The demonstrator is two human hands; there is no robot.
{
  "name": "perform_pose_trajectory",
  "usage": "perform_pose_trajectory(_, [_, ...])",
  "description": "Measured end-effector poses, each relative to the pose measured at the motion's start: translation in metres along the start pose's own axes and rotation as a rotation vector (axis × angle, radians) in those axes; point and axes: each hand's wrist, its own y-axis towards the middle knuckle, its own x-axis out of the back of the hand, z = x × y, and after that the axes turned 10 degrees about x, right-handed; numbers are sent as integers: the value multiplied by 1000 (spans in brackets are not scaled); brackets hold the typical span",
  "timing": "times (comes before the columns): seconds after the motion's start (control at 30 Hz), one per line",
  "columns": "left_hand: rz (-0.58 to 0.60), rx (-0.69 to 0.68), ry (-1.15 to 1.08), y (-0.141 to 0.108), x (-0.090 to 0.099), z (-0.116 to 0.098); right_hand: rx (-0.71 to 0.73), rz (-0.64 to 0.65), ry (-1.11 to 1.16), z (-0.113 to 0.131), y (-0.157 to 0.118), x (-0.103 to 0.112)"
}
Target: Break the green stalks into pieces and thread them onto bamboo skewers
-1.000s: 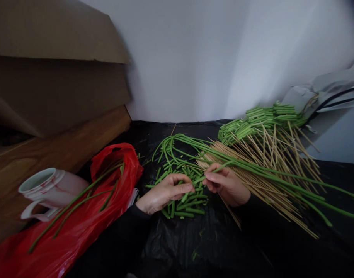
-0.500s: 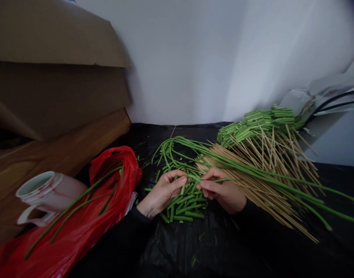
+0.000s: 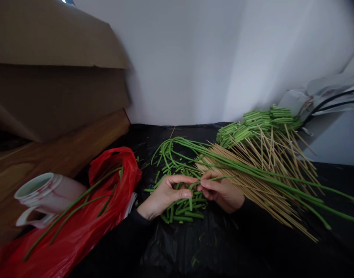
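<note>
Left forefinger [image 3: 186, 178] has straightened rightward while both hands [image 3: 167, 195] [image 3: 225, 193] pinch one bent green stem [image 3: 191, 202].

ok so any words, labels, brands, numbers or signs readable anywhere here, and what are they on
None that can be read.
White mug: reddish marks, but no letters can be made out in them.
Cardboard box: no print visible on the sides in view.
Red plastic bag: no lettering visible.
White edge beside the bag: too small to tell if anything is printed there.
</note>
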Motion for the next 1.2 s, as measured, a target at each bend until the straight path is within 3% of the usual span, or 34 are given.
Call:
perform_pose_trajectory(0.53, [-197, -255, 247, 0, -1, -6, -7, 41, -72, -1, -2, -3])
perform_pose_trajectory(0.67, [-305, -255, 292, 0, -5, -7, -3, 42, -94, -4, -2, -4])
perform_pose_trajectory(0.9, [-416, -194, 103, 5, -9, -8, 17, 24, -74, -3, -1, -1])
perform_pose_trajectory(1.0, [-352, -133, 84, 5, -9, -7, 54, -7, -76, 4, 0, -1])
perform_pose_trajectory(1.2, [-20, 34, -55, 0, -6, -3, 41, -103, -77, 6, 2, -1])
